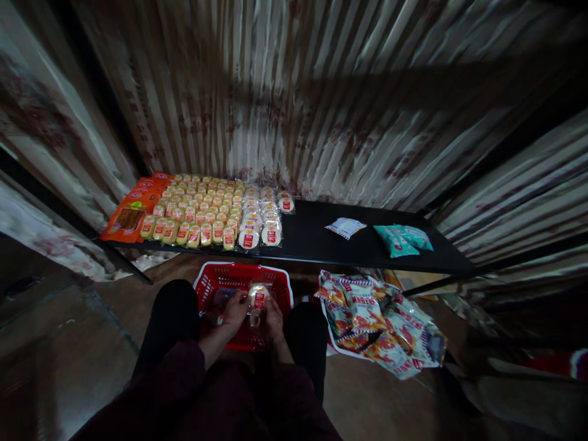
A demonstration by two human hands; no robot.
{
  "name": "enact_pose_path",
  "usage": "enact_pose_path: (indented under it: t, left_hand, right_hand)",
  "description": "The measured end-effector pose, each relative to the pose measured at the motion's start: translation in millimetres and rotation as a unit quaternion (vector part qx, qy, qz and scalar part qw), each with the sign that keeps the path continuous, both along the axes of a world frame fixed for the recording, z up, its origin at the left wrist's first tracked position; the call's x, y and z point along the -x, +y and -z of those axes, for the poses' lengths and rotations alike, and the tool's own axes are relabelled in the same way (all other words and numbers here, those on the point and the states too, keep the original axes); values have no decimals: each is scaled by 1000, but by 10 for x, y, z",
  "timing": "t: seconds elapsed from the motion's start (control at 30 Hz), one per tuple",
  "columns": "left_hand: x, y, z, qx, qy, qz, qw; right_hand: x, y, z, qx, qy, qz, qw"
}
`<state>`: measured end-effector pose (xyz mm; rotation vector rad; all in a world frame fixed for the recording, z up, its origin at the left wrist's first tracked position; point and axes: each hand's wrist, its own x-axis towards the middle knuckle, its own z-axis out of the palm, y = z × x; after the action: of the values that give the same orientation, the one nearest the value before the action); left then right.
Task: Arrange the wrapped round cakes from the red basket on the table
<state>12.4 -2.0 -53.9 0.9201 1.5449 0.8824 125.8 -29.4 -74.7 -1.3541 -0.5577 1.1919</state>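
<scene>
Between my knees, above a red plastic basket (218, 275) with a white rim, I hold a round pale cake in clear wrapping (258, 296) with a red label. My left hand (235, 311) grips its left side with closed fingers. On its right side my right hand (274, 318) is closed round it too. Beyond the basket, similar round wrapped cakes (271, 235) lie in rows on the black shelf (312, 233), with one apart at the back (285, 203). Left of them stand rows of small yellow wrapped cakes (194, 234).
Orange snack packets (131, 211) lie at the shelf's left end. A white-and-blue packet (346, 227) and teal packets (397, 239) lie farther right. Another basket, heaped with printed snack bags (365, 306), stands right of my knee. Patterned curtain (275, 92) hangs behind the shelf.
</scene>
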Motion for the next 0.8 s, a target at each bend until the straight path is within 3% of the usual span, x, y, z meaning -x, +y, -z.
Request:
enact_pose_path:
  t: [0.2, 0.43, 0.63, 0.8]
  left_hand:
    - [-177, 89, -103, -66, 19, 29, 997]
    - [-377, 173, -177, -77, -64, 47, 994]
    - [-461, 207, -516, -49, -48, 13, 998]
    - [-520, 230, -749, -68, -75, 28, 994]
  right_hand:
    - [-169, 117, -182, 17, 47, 39, 998]
    - [-353, 203, -297, 2, 58, 46, 997]
    - [-393, 221, -523, -11, 46, 53, 997]
    - [-399, 259, -690, -48, 36, 91, 994]
